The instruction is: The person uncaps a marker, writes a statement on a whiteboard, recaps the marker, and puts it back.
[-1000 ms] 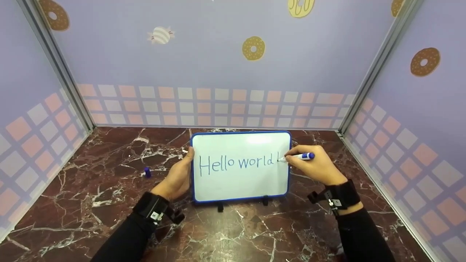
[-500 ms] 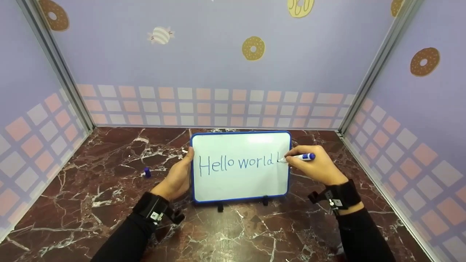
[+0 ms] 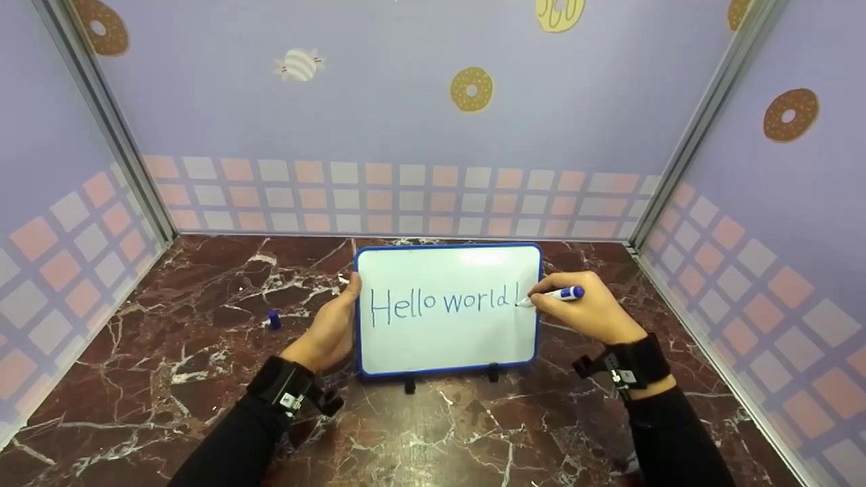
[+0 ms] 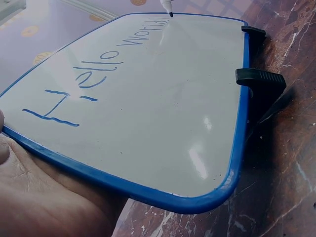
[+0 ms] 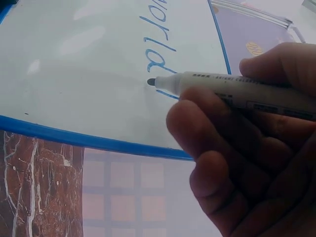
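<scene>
A small whiteboard with a blue frame stands tilted on the table, bearing "Hello world" and a vertical stroke in blue. My left hand grips its left edge, thumb at the front rim; the other fingers are hidden behind the board. In my right hand a white marker with a blue end is pinched between thumb and fingers. Its dark tip is at the foot of the stroke after the "d"; in the right wrist view I cannot tell whether the marker touches the surface.
A blue marker cap stands on the marbled table to the left of my left hand. Black feet prop the board's lower edge. Patterned panels enclose the back and sides.
The marker's tip has shifted slightly downward along the vertical stroke, my right hand moving with it. My left hand and the whiteboard have stayed in place.
</scene>
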